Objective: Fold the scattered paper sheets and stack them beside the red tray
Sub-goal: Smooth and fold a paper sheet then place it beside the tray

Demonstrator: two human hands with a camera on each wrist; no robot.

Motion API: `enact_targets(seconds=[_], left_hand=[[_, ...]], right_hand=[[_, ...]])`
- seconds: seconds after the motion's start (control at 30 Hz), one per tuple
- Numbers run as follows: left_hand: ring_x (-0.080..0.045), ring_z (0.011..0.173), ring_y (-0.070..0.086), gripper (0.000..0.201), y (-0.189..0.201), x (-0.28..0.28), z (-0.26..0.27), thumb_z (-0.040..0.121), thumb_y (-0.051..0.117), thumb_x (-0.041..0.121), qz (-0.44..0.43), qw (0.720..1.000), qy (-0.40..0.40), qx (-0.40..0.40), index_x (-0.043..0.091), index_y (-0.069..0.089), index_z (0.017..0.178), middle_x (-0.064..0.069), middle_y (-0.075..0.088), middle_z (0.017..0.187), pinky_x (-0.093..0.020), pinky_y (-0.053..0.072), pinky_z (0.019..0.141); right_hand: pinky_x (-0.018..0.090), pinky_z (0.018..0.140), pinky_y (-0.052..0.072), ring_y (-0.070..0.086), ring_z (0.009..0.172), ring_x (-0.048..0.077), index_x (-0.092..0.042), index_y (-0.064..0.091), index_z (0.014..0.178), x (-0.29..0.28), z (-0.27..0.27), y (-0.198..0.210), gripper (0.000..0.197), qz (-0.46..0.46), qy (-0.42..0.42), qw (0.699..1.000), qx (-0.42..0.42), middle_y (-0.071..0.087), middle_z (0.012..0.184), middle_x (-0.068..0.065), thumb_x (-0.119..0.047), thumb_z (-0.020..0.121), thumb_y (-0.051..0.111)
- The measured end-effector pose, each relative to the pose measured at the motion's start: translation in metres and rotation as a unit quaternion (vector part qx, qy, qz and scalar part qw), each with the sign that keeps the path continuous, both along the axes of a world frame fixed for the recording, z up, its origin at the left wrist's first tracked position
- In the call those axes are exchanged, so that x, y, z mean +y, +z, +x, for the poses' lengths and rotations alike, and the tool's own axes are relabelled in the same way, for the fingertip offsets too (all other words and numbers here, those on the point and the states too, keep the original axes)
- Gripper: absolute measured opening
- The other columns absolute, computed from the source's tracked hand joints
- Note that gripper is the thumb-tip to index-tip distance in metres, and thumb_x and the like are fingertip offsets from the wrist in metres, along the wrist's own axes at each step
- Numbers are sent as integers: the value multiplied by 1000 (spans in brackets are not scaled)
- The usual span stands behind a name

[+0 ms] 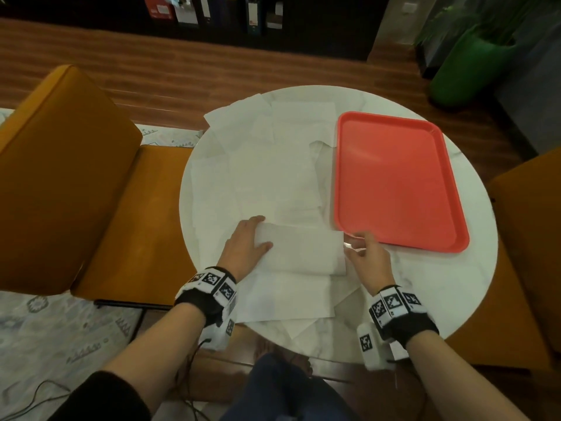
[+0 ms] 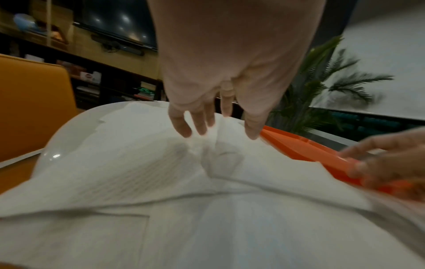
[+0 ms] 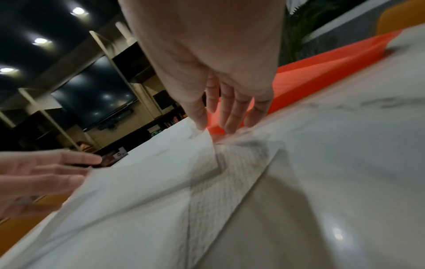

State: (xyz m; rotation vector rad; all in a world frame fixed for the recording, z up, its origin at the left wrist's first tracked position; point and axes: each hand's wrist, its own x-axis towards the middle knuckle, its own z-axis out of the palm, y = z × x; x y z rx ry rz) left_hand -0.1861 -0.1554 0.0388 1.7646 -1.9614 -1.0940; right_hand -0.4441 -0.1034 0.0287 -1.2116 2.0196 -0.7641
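Note:
A folded white paper sheet point(image 1: 303, 250) lies across the front of the round marble table point(image 1: 425, 284), its right end close to the near left corner of the red tray point(image 1: 391, 177). My left hand point(image 1: 261, 233) holds the sheet's left end, thumb on top and fingers behind the edge; in the left wrist view the left hand point(image 2: 227, 127) has the raised paper point(image 2: 264, 163) between thumb and fingers. My right hand point(image 1: 355, 244) is at the sheet's right end with straight fingers. In the right wrist view the right hand point(image 3: 216, 125) touches the lifted corner point(image 3: 149, 172) with its thumb, beside the tray point(image 3: 299, 87).
Several unfolded white sheets point(image 1: 267, 165) overlap over the table's left and middle, and more lie under the folded one at the front point(image 1: 288, 296). Orange chairs stand at the left point(image 1: 60, 165) and right point(image 1: 528, 223). A green plant pot point(image 1: 467, 68) is far right.

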Motion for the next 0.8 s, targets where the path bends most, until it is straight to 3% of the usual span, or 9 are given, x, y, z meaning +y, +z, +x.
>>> enact_targets(seconds=[0.1,0.2,0.27,0.33,0.43,0.57,0.67,0.73,0.8], left_hand=[[-24,136,32,62,-3,20,-2,95,55,29,-104,989,-30,-97,19,26,148,-9,29,151,-41,28,112],[-22,142,28,52,-14,44,-6,98,45,32,-136,969,-135,-155,17,32,146,-8,28,155,-41,21,114],[-21,143,28,53,-27,58,-8,99,31,40,-132,946,-205,-212,14,36,145,-8,29,156,-45,22,114],[-23,143,28,68,-37,66,-6,93,14,48,-88,930,-245,-261,10,34,147,-9,26,156,-50,26,112],[-21,140,34,68,-50,72,1,97,13,52,-62,921,-258,-284,10,34,146,-8,31,154,-51,35,105],[-19,144,14,72,-55,72,7,96,-5,56,-76,925,-253,-274,13,14,151,-3,15,159,-53,23,110],[-14,140,-25,83,-55,70,5,77,-28,64,-70,919,-284,-263,19,-21,146,6,-29,152,-47,-10,113],[-13,138,-31,85,-56,70,6,72,-32,65,-65,921,-284,-257,19,-28,143,7,-37,148,-44,-17,111],[-14,142,-24,81,-60,71,7,78,-26,64,-87,924,-276,-249,20,-22,146,6,-30,152,-47,-11,114]], right_hand=[[32,83,48,58,95,22,-10,56,119,11,6,7,29,-44,24,997,63,61,109,6,-7,90,54],[30,96,44,58,108,20,-11,61,116,25,28,6,27,-50,111,989,90,62,117,5,-5,91,52],[32,106,39,53,120,19,-12,58,124,34,49,2,32,-40,215,968,123,58,129,5,-9,93,50],[37,116,25,34,139,19,-14,44,140,38,68,-4,41,1,320,934,158,40,148,4,-17,99,42],[39,118,3,3,148,16,-17,15,151,41,77,-12,51,76,403,888,208,8,160,0,-29,104,26],[40,117,-5,-6,147,10,-25,3,152,49,53,-21,52,98,413,872,242,-4,159,-7,-34,104,20],[39,117,-7,-5,146,5,-30,5,151,57,26,-22,50,104,370,890,246,-5,156,-15,-37,103,20],[41,117,-5,0,145,2,-31,11,150,59,14,-24,49,95,334,903,252,1,156,-16,-36,103,23],[45,116,4,16,144,3,-30,27,147,61,8,-25,50,61,309,910,268,17,153,-17,-30,99,39]])
